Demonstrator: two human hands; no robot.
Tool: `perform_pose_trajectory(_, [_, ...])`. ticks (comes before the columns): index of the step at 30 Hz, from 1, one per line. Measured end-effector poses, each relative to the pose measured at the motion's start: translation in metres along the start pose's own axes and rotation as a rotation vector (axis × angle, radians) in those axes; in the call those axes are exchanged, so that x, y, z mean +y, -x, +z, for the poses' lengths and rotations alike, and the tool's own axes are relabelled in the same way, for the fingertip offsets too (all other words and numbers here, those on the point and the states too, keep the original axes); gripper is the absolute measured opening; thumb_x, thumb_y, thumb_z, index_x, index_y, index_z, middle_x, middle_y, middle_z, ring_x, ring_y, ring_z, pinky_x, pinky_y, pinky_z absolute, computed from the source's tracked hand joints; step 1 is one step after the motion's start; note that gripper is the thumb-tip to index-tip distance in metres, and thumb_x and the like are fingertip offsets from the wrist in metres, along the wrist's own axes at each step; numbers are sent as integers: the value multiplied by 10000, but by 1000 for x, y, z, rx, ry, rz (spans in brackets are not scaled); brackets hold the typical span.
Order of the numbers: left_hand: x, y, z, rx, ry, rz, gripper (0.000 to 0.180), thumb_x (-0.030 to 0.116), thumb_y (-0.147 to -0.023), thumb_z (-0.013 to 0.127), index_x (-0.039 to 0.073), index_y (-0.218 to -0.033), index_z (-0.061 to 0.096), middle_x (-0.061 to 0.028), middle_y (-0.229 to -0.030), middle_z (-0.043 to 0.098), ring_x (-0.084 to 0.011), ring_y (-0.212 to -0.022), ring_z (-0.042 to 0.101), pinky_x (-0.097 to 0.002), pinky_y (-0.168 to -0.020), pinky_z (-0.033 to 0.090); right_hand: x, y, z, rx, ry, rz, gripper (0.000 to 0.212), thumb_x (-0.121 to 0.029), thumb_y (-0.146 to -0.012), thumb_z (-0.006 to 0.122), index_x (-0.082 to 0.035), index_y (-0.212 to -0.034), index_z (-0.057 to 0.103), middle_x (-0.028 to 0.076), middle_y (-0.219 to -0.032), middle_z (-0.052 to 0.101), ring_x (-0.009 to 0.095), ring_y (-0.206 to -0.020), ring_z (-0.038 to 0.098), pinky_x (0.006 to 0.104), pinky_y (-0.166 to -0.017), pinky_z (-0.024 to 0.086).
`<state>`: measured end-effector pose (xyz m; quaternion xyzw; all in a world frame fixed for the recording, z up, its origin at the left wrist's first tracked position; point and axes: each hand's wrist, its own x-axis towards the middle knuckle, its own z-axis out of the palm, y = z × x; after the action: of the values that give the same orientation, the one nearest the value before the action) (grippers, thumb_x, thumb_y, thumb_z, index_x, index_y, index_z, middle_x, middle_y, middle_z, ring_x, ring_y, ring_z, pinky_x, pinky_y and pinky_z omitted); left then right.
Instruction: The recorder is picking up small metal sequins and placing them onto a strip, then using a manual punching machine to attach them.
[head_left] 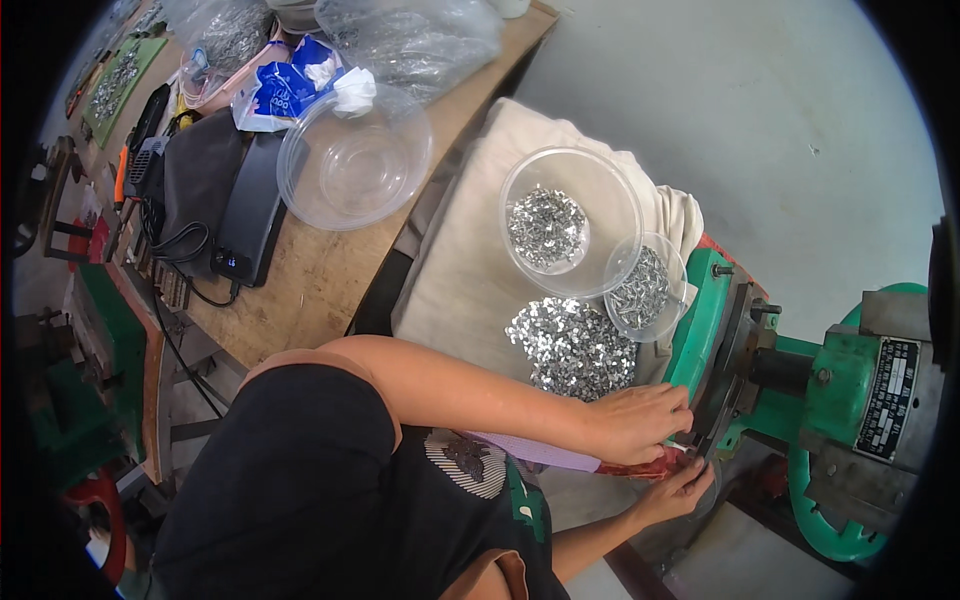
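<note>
My left hand [640,422] reaches across to the green machine press [830,390], its fingers curled in at the edge of the press bed. A small whitish piece [680,447] shows by its fingertips; whether they grip it I cannot tell. Just below, my right hand [678,494] pinches at the same edge, and what lies between its fingertips is too small to name. Beside my left hand spreads a pile of small shiny metal pieces [575,350] on a beige cloth [460,270]. A large clear round bowl [620,190] and a smaller clear bowl [672,262] hold more metal pieces.
On the wooden table [310,290] at left stand another clear bowl [405,175], a blue tissue pack [285,90], a black power bank [250,215] with a cable, and plastic bags [420,40]. A green handwheel [815,525] sits on the right of the press.
</note>
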<state>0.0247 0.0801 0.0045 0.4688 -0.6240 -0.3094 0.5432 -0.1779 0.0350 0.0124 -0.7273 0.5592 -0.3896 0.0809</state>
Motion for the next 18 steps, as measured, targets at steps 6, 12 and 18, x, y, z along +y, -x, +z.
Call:
perform_pose_trajectory(6, [9, 2, -22, -88, 149, -107, 331, 215, -900, 682, -6, -1127, 588, -143, -995, 608, -324, -915, 650, -437, -801, 521, -5, 39, -41, 100, -103, 56, 342, -247, -1069, 521, 81, -1136, 591, 100, -755, 603, 142, -637, 558, 275, -591, 479])
perform_pose_trajectory(12, [20, -3, -45, -260, 513, -418, 336, 327, -1002, 609, -6, -1031, 639, -94, -762, 683, -263, -656, 675, -381, -603, 517, -47, 32, -37, -300, -159, -150, 434, -383, -1038, 554, 44, -1072, 619, 107, -779, 643, 157, -640, 582, 288, -608, 478])
perform_pose_trajectory(18, [14, 6, -117, -25, 557, -403, 215, 208, -972, 668, 1, -1029, 671, -20, -818, 674, -90, -738, 629, -274, -640, 501, -86, -28, 37, -440, -652, -126, 543, -466, -883, 761, 32, -1071, 648, 97, -947, 659, 202, -807, 666, 337, -739, 571])
